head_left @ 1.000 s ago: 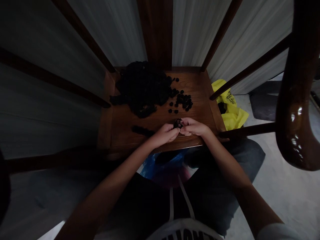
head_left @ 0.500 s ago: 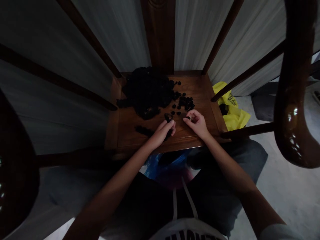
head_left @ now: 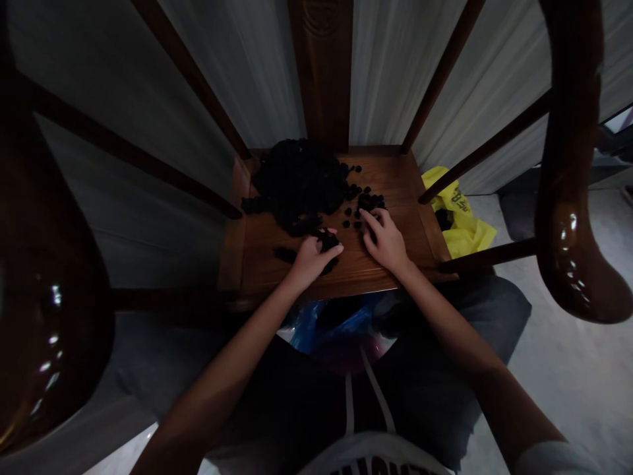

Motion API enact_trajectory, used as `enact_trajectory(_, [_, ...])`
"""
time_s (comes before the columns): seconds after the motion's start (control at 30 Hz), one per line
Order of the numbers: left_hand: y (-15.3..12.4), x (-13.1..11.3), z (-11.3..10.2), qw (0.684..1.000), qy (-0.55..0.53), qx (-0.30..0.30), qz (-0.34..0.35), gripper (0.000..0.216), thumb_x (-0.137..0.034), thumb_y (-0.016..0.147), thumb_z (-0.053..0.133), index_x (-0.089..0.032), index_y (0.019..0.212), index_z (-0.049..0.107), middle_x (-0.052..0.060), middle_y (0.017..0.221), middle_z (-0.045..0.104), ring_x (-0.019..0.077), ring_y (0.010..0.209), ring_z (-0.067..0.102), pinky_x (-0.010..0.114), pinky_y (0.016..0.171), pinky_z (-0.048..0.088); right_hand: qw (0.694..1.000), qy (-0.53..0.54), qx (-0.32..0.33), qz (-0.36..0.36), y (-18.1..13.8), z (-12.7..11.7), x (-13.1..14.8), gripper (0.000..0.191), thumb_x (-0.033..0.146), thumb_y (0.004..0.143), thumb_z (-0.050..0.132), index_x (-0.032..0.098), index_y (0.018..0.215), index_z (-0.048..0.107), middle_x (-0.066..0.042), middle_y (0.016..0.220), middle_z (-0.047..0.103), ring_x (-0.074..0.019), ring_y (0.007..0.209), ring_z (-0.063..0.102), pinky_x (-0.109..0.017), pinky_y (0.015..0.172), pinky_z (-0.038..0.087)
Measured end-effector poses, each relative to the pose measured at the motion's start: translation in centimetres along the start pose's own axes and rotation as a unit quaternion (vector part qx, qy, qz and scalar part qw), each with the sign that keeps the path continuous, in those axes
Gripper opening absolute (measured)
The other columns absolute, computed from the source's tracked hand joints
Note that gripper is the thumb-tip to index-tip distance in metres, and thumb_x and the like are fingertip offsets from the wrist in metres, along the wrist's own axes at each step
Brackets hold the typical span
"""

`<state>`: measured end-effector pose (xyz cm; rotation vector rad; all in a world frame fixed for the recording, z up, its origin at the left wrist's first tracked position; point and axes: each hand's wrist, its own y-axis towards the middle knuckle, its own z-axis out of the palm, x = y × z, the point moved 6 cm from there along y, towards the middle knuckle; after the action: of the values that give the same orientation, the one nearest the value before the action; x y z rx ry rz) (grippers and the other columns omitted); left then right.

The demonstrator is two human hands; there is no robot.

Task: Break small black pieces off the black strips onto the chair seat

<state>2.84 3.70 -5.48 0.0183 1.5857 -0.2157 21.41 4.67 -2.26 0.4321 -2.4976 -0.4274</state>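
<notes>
My left hand [head_left: 311,256] is closed around a bunched black strip [head_left: 329,244] that looks like soft cloth, near the front of a wooden chair seat [head_left: 257,264]. Part of this strip trails onto the wood to the left of the hand. Over the small round black pieces [head_left: 352,192] rests my right hand [head_left: 384,239], fingers curved and apart, thumb spread from the forefinger. Its fingertips touch or nearly touch the nearest pieces. Behind my left hand lies a large heap of dark black material [head_left: 297,178]; its details are lost in the dim light.
Slatted chair sides and glossy curved armrests [head_left: 568,218] flank the seat. A yellow plastic bag [head_left: 462,224] with dark contents sits to the right. Below the front edge hangs blue plastic [head_left: 309,326], between my knees.
My right hand has gone from a pinch on a small black piece to spread fingers lower over the scattered pieces. My left hand has turned, showing more of the strip.
</notes>
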Motion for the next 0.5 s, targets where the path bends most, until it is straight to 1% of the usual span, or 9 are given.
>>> enact_trajectory(0.07, [0.0, 0.3, 0.1, 0.999, -0.034, -0.007, -0.038, 0.042, -0.035, 0.065, 0.078, -0.015, 0.099, 0.062, 0.005, 0.098, 0.067, 0.0180, 0.089, 0.063, 0.034, 0.085, 0.048, 1.000, 0.008, -0.008, -0.002, -0.4, -0.3, 0.5, 0.041, 0.021, 0.091, 0.045, 0.022, 0.131, 0.053, -0.012, 0.128, 0.050, -0.0204, 0.098, 0.058, -0.033, 0.081, 0.050])
enact_trajectory(0.13, [-0.1, 0.2, 0.4, 0.998, -0.033, 0.001, -0.051, 0.042, -0.037, 0.060, 0.082, -0.015, 0.091, 0.064, 0.005, 0.094, 0.069, 0.0179, 0.086, 0.063, 0.033, 0.084, 0.048, 0.999, 0.048, -0.017, -0.006, -1.0, -0.7, 1.0, 0.029, 0.021, 0.092, 0.044, 0.020, 0.117, 0.059, -0.011, 0.114, 0.056, -0.0186, 0.091, 0.058, -0.031, 0.078, 0.048])
enact_trajectory(0.2, [-0.1, -0.3, 0.6, 1.000, 0.006, 0.006, -0.026, 0.038, -0.038, 0.060, 0.083, -0.015, 0.085, 0.065, 0.003, 0.087, 0.069, 0.0173, 0.084, 0.062, 0.032, 0.083, 0.048, 0.995, 0.097, 0.004, -0.015, -1.8, -0.5, 1.7, 0.018, 0.022, 0.093, 0.044, 0.020, 0.099, 0.061, -0.007, 0.092, 0.059, -0.0168, 0.081, 0.057, -0.029, 0.073, 0.046])
enact_trajectory(0.27, [-0.1, -1.1, 0.6, 0.998, 0.066, -0.006, 0.018, 0.032, -0.038, 0.063, 0.081, -0.016, 0.081, 0.065, 0.001, 0.082, 0.068, 0.0171, 0.083, 0.062, 0.031, 0.082, 0.048, 0.989, 0.137, 0.054, -0.026, -2.6, 0.1, 2.6, 0.012, 0.027, 0.092, 0.048, 0.020, 0.089, 0.058, -0.002, 0.077, 0.056, -0.0144, 0.069, 0.053, -0.027, 0.066, 0.042])
enact_trajectory(0.33, [0.0, -1.5, 0.6, 0.993, 0.109, -0.012, 0.043, 0.027, -0.038, 0.067, 0.078, -0.017, 0.080, 0.067, 0.001, 0.082, 0.069, 0.0174, 0.084, 0.062, 0.030, 0.082, 0.048, 0.980, 0.160, 0.113, -0.024, -3.1, 1.1, 3.5, 0.014, 0.034, 0.089, 0.055, 0.020, 0.088, 0.054, 0.000, 0.074, 0.055, -0.0124, 0.064, 0.051, -0.025, 0.061, 0.038])
enact_trajectory(0.4, [0.0, -1.3, 0.8, 0.994, 0.106, -0.006, 0.037, 0.026, -0.037, 0.069, 0.077, -0.017, 0.082, 0.070, 0.002, 0.084, 0.070, 0.0174, 0.084, 0.064, 0.030, 0.082, 0.048, 0.975, 0.163, 0.150, -0.008, -3.4, 1.8, 3.8, 0.021, 0.040, 0.090, 0.056, 0.020, 0.085, 0.052, 0.002, 0.071, 0.054, -0.0109, 0.061, 0.049, -0.024, 0.059, 0.034])
enact_trajectory(0.43, [0.1, -1.1, 0.9, 0.996, 0.088, 0.002, 0.023, 0.026, -0.038, 0.070, 0.076, -0.016, 0.083, 0.070, 0.003, 0.084, 0.071, 0.0171, 0.082, 0.064, 0.030, 0.080, 0.049, 0.975, 0.159, 0.154, 0.000, -3.3, 2.0, 3.8, 0.024, 0.041, 0.091, 0.054, 0.019, 0.082, 0.051, 0.002, 0.069, 0.053, -0.0106, 0.060, 0.048, -0.023, 0.059, 0.033])
enact_trajectory(0.5, [0.2, -0.5, 1.0, 0.999, 0.043, 0.017, -0.014, 0.028, -0.039, 0.070, 0.076, -0.015, 0.085, 0.071, 0.003, 0.083, 0.071, 0.0159, 0.076, 0.064, 0.028, 0.073, 0.050, 0.979, 0.147, 0.141, 0.006, -3.0, 2.0, 3.6, 0.028, 0.039, 0.095, 0.047, 0.019, 0.076, 0.049, 0.001, 0.069, 0.052, -0.0108, 0.062, 0.048, -0.024, 0.060, 0.033])
